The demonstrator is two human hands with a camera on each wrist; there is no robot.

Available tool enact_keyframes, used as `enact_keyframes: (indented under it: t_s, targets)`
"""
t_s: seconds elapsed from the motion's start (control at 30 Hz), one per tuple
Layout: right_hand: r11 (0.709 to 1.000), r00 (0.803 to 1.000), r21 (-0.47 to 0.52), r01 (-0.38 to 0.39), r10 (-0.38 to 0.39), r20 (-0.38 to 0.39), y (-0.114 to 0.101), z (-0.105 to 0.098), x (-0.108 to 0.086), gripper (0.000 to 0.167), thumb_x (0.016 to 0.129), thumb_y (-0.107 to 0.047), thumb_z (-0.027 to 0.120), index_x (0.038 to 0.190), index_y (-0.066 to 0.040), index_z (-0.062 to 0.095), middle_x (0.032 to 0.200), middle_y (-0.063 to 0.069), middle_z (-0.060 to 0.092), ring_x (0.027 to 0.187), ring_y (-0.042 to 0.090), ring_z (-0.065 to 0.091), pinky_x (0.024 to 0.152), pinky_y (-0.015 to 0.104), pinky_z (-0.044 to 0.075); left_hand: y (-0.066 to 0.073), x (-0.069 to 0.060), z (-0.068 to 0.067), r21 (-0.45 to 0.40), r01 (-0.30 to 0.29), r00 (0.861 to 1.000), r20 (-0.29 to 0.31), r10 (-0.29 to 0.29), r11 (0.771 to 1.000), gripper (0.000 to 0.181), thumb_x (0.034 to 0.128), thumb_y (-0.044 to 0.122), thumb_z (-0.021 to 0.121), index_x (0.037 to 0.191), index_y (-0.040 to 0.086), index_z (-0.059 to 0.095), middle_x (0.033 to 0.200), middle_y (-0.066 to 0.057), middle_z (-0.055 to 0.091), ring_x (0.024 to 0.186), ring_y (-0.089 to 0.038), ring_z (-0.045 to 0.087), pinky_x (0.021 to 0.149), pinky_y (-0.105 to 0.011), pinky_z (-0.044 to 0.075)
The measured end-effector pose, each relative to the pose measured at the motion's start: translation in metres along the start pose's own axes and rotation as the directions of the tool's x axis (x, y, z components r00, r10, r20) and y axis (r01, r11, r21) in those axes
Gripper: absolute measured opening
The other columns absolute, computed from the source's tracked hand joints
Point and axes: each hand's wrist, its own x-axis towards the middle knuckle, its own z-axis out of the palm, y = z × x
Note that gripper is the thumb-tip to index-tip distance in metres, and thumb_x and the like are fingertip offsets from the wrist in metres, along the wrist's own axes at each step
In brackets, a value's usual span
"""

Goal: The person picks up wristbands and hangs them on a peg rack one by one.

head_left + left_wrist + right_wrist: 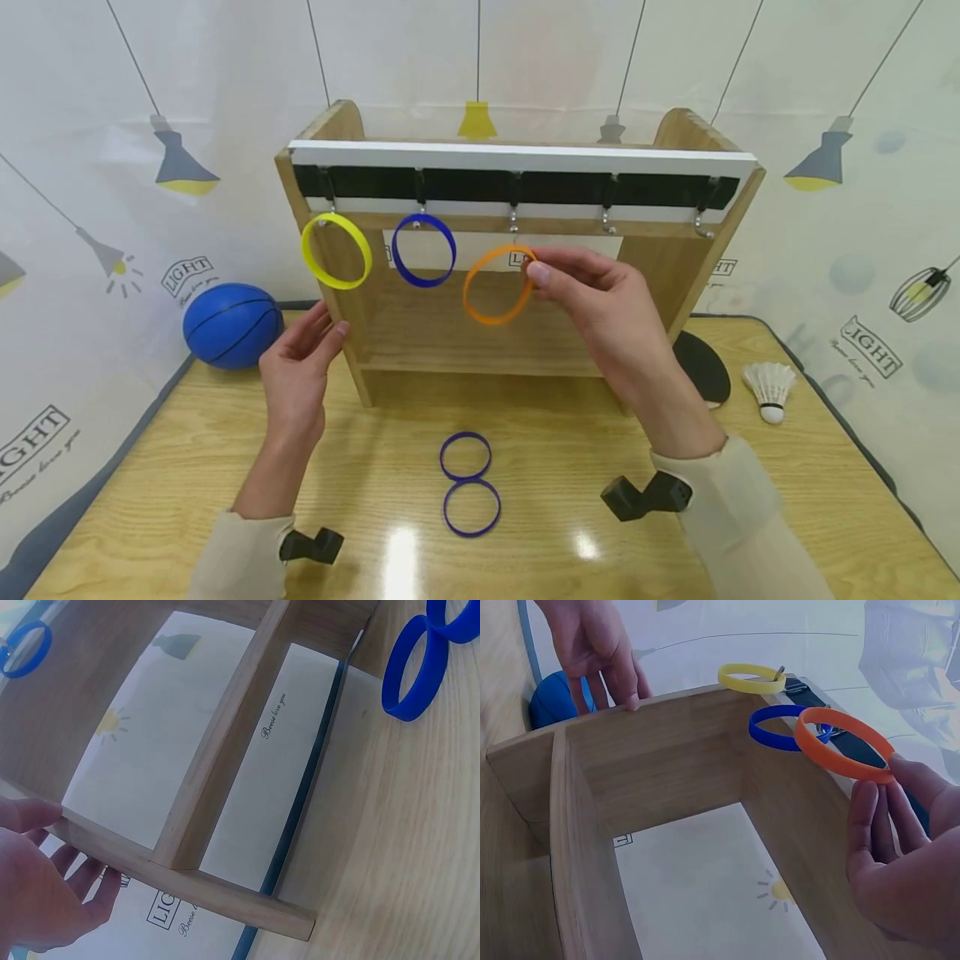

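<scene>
My right hand pinches an orange silicone wristband between thumb and fingers, just below the middle hook of a wooden rack. A yellow wristband hangs from the leftmost hook, and a blue wristband from the one beside it. At the rack's left side panel, my left hand grips the edge; in the left wrist view its thumb lies on one face and the fingers on the other. The orange wristband overlaps the blue one in the right wrist view.
Two more blue wristbands lie touching on the table before the rack. A blue ball sits to the left. To the right are a black paddle and a shuttlecock. Two hooks right of the middle one hold nothing.
</scene>
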Motion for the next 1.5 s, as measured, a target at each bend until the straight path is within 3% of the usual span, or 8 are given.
enact_keyframes:
  t_s: [0.17,0.47,0.77,1.13,1.23,1.33,1.5]
  targets:
    - [0.994,1.0,0.109,0.01,-0.011,0.008,-0.002,0.004,0.006,0.041,0.089,-0.016,0.075,0.123,0.003,0.063,0.125,0.019,0.061,0.111,0.028,0.057,0.101,0.037,0.045,0.0,0.0,0.0,-0.005,0.001,1.0,-0.001,-0.001,1.0,0.042,0.0835,0.009,0.079,0.124,0.009,0.069,0.121,-0.009,0.067,0.113,-0.021,0.062,0.088,-0.025,0.053]
    - [0.981,0.997,0.19,0.041,-0.028,-0.07,0.0,0.009,0.014,0.039,0.086,-0.013,0.077,0.12,0.003,0.065,0.127,0.02,0.06,0.108,0.028,0.058,0.101,0.037,0.045,0.0,0.001,-0.001,0.004,-0.002,1.0,0.003,0.002,1.0,0.042,0.0833,0.01,0.079,0.124,0.01,0.069,0.121,-0.008,0.067,0.114,-0.02,0.062,0.088,-0.026,0.052]
    - [0.98,0.993,0.192,0.058,-0.036,-0.114,0.006,0.007,0.017,0.038,0.084,-0.012,0.079,0.116,0.005,0.067,0.115,0.017,0.066,0.104,0.027,0.062,0.097,0.035,0.048,-0.001,0.001,0.0,-0.006,0.001,1.0,0.003,-0.001,1.0,0.041,0.0835,0.008,0.078,0.124,0.009,0.069,0.122,-0.009,0.067,0.114,-0.021,0.062,0.088,-0.026,0.052]
    - [0.983,0.992,0.165,0.082,-0.065,-0.107,0.009,0.006,0.017,0.035,0.084,-0.01,0.078,0.115,0.005,0.068,0.114,0.018,0.067,0.103,0.027,0.062,0.096,0.035,0.049,0.0,0.001,-0.001,0.005,-0.002,1.0,0.001,0.002,1.0,0.042,0.0828,0.01,0.079,0.124,0.01,0.069,0.122,-0.009,0.067,0.113,-0.02,0.062,0.088,-0.025,0.053]
    - [0.99,0.992,0.117,0.076,-0.063,-0.11,0.009,0.006,0.016,0.036,0.084,-0.012,0.079,0.116,0.002,0.069,0.117,0.018,0.066,0.106,0.028,0.061,0.098,0.034,0.047,0.0,0.001,-0.001,0.009,-0.006,1.0,0.005,0.006,1.0,0.042,0.0836,0.01,0.079,0.124,0.01,0.069,0.122,-0.008,0.067,0.114,-0.02,0.062,0.088,-0.026,0.053]
    - [0.999,0.992,-0.004,0.052,-0.052,-0.114,0.01,0.006,0.014,0.04,0.083,-0.018,0.081,0.118,-0.004,0.069,0.12,0.014,0.065,0.11,0.026,0.059,0.1,0.033,0.045,0.0,0.0,-0.001,0.007,-0.007,1.0,0.007,0.007,1.0,0.042,0.0836,0.01,0.079,0.124,0.01,0.069,0.122,-0.008,0.067,0.114,-0.021,0.062,0.088,-0.025,0.053]
    - [0.984,0.997,-0.176,0.01,-0.024,-0.076,0.012,0.003,0.01,0.046,0.083,-0.026,0.081,0.124,-0.011,0.067,0.123,0.008,0.064,0.116,0.023,0.057,0.101,0.032,0.044,0.0,0.001,-0.001,0.001,-0.01,1.0,0.002,0.01,1.0,0.042,0.0829,0.009,0.079,0.124,0.01,0.069,0.121,-0.009,0.067,0.113,-0.021,0.062,0.087,-0.025,0.053]
